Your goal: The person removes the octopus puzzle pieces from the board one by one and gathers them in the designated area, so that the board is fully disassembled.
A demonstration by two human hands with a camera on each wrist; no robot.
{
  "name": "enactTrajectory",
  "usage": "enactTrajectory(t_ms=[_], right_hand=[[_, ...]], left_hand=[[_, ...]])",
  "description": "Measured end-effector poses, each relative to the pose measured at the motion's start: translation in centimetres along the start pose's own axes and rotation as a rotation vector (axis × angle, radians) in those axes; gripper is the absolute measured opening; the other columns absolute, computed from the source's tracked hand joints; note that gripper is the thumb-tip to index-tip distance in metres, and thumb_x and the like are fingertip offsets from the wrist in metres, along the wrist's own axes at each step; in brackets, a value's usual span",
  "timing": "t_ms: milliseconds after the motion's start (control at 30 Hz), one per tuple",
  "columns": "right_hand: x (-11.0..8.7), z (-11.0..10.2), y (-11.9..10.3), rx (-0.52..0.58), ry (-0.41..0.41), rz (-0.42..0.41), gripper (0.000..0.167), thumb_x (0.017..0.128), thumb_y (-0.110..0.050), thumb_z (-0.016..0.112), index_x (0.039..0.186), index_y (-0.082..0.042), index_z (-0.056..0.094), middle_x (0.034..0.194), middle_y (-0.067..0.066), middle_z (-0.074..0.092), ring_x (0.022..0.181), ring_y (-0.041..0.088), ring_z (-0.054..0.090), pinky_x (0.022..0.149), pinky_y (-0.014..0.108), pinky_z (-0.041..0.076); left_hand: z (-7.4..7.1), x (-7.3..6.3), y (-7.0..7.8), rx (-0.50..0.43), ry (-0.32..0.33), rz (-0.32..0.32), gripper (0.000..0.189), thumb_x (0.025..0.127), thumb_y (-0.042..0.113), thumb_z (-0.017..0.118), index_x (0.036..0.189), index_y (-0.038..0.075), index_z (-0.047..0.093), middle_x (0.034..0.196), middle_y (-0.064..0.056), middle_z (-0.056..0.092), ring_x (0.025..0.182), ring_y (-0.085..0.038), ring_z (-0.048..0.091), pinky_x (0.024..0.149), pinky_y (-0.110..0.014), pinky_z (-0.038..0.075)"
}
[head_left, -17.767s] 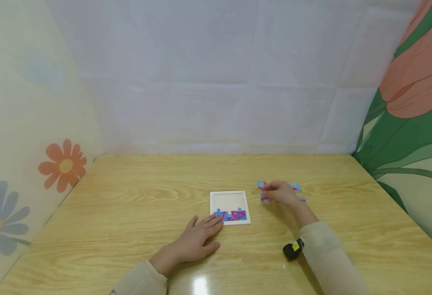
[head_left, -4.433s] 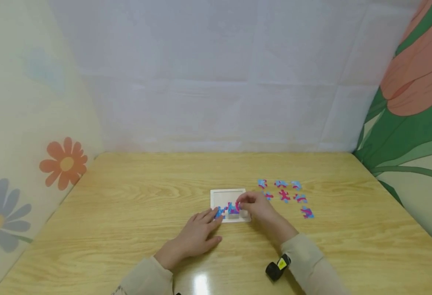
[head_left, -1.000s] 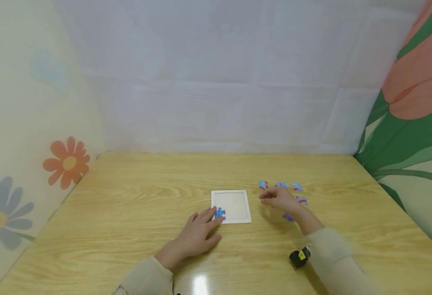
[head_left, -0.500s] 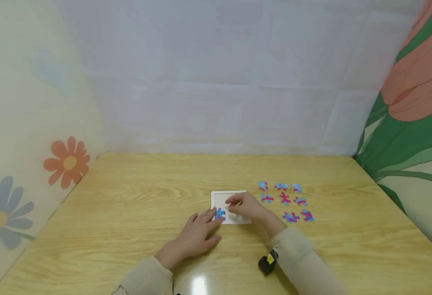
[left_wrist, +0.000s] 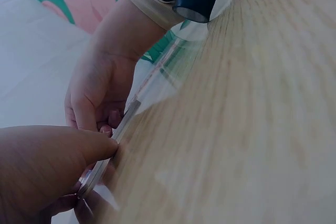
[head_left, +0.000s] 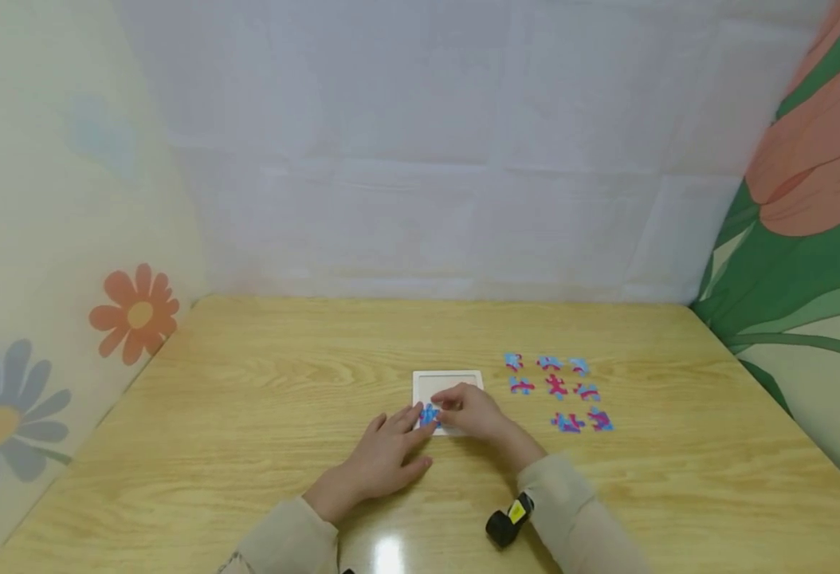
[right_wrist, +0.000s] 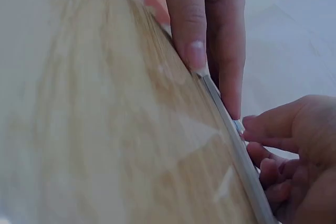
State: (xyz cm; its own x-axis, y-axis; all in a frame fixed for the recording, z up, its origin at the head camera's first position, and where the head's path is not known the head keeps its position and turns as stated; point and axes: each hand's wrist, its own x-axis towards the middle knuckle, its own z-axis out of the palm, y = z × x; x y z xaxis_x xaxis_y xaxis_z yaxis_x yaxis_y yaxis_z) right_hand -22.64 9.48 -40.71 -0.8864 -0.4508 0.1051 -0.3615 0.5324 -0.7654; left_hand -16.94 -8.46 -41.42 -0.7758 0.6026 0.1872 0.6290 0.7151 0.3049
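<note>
A small white square puzzle frame (head_left: 449, 374) lies mid-table with a blue puzzle piece (head_left: 429, 414) in its near left corner. My left hand (head_left: 389, 462) rests there, its fingers stretched across the frame's left edge. Coming from the right, my right hand (head_left: 473, 413) reaches over the frame and pinches the blue piece between thumb and index finger. In the right wrist view, a bit of the puzzle piece (right_wrist: 239, 126) shows by the right hand's (right_wrist: 299, 161) fingertips. Most of the frame's right side is hidden by that hand.
Several blue and pink puzzle pieces (head_left: 556, 387) lie in rows on the wooden table (head_left: 284, 359), right of the frame. A black camera (head_left: 508, 522) is strapped to the right wrist. A white cloth (head_left: 420, 159) hangs behind the table.
Puzzle pieces have left the frame's near row and now lie at the right. Over the last second my right hand moved left from those pieces to the corner piece. The left hand stayed put.
</note>
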Motion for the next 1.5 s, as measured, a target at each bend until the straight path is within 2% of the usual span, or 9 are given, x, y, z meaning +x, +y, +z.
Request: enactTrajectory(t_ms=[200, 300, 333, 567, 667, 800, 900, 1167, 1500], right_hand=[[-0.1, 0.2, 0.7, -0.058, 0.008, -0.054, 0.024, 0.074, -0.014, 0.064, 0.098, -0.011, 0.066, 0.078, -0.001, 0.052, 0.07, 0.013, 0.048, 0.063, 0.028, 0.04], [0.0, 0.3, 0.7, -0.072, 0.014, -0.031, 0.024, 0.074, -0.011, 0.064, 0.097, -0.01, 0.066, 0.079, 0.0, 0.053, 0.071, 0.013, 0.048, 0.063, 0.028, 0.039], [-0.1, 0.3, 0.2, -0.073, 0.011, 0.009, 0.025, 0.073, -0.008, 0.064, 0.097, -0.008, 0.066, 0.08, 0.001, 0.053, 0.072, 0.015, 0.049, 0.065, 0.03, 0.04], [0.0, 0.5, -0.1, -0.103, 0.025, 0.02, 0.026, 0.07, -0.005, 0.065, 0.096, -0.008, 0.066, 0.079, 0.0, 0.054, 0.068, 0.011, 0.047, 0.06, 0.024, 0.038], [-0.1, 0.6, -0.1, -0.1, 0.026, 0.016, 0.026, 0.07, -0.005, 0.065, 0.095, -0.008, 0.066, 0.078, -0.001, 0.054, 0.066, 0.011, 0.046, 0.059, 0.024, 0.038], [-0.1, 0.7, -0.1, -0.098, 0.024, 0.026, 0.025, 0.07, -0.006, 0.065, 0.095, -0.008, 0.066, 0.079, 0.0, 0.053, 0.067, 0.012, 0.047, 0.06, 0.026, 0.038], [0.0, 0.7, -0.1, -0.098, 0.03, 0.033, 0.025, 0.07, -0.006, 0.065, 0.095, -0.009, 0.066, 0.079, 0.0, 0.054, 0.067, 0.012, 0.047, 0.06, 0.026, 0.038], [-0.3, 0.7, -0.1, -0.054, 0.044, 0.051, 0.025, 0.071, -0.007, 0.066, 0.096, -0.009, 0.065, 0.079, 0.001, 0.053, 0.068, 0.013, 0.047, 0.061, 0.027, 0.039], [-0.2, 0.9, 0.1, 0.126, 0.106, 0.011, 0.023, 0.07, 0.002, 0.062, 0.093, -0.003, 0.064, 0.072, 0.001, 0.056, 0.063, 0.011, 0.048, 0.057, 0.025, 0.041]], left_hand=[[0.0, 0.0, 0.0, 0.0, 0.0, -0.001, 0.047, 0.085, 0.029, 0.05, 0.126, 0.007, 0.045, 0.132, -0.02, 0.031, 0.121, -0.031, 0.028, 0.09, -0.057, 0.019], [0.0, 0.1, -0.1, -0.002, 0.013, 0.0, 0.045, 0.085, 0.028, 0.05, 0.124, 0.006, 0.047, 0.132, -0.02, 0.032, 0.121, -0.031, 0.029, 0.09, -0.057, 0.019], [0.1, 0.1, -0.1, -0.004, 0.022, 0.0, 0.044, 0.085, 0.027, 0.05, 0.124, 0.007, 0.048, 0.132, -0.019, 0.033, 0.12, -0.031, 0.029, 0.09, -0.057, 0.02], [0.6, 0.1, -0.9, -0.089, 0.165, -0.027, 0.042, 0.081, 0.018, 0.056, 0.118, 0.0, 0.051, 0.124, -0.016, 0.045, 0.114, -0.029, 0.039, 0.089, -0.054, 0.024], [0.8, 0.1, -1.3, -0.067, 0.2, -0.07, 0.045, 0.079, 0.019, 0.057, 0.118, -0.002, 0.05, 0.123, -0.015, 0.045, 0.114, -0.031, 0.039, 0.09, -0.053, 0.024], [0.9, 0.2, -1.7, -0.007, 0.194, -0.142, 0.049, 0.08, 0.027, 0.057, 0.121, 0.001, 0.048, 0.128, -0.014, 0.041, 0.117, -0.035, 0.033, 0.089, -0.058, 0.018], [0.9, 0.3, -1.8, -0.002, 0.184, -0.173, 0.051, 0.081, 0.032, 0.056, 0.124, 0.004, 0.047, 0.129, -0.012, 0.04, 0.119, -0.036, 0.029, 0.089, -0.061, 0.014], [1.0, 0.3, -1.7, 0.006, 0.167, -0.192, 0.048, 0.082, 0.034, 0.055, 0.122, 0.007, 0.05, 0.128, -0.012, 0.041, 0.119, -0.035, 0.029, 0.089, -0.061, 0.012], [0.8, 0.4, -1.6, 0.014, 0.18, -0.205, 0.047, 0.081, 0.034, 0.055, 0.121, 0.008, 0.052, 0.127, -0.011, 0.043, 0.118, -0.034, 0.031, 0.089, -0.061, 0.013]])
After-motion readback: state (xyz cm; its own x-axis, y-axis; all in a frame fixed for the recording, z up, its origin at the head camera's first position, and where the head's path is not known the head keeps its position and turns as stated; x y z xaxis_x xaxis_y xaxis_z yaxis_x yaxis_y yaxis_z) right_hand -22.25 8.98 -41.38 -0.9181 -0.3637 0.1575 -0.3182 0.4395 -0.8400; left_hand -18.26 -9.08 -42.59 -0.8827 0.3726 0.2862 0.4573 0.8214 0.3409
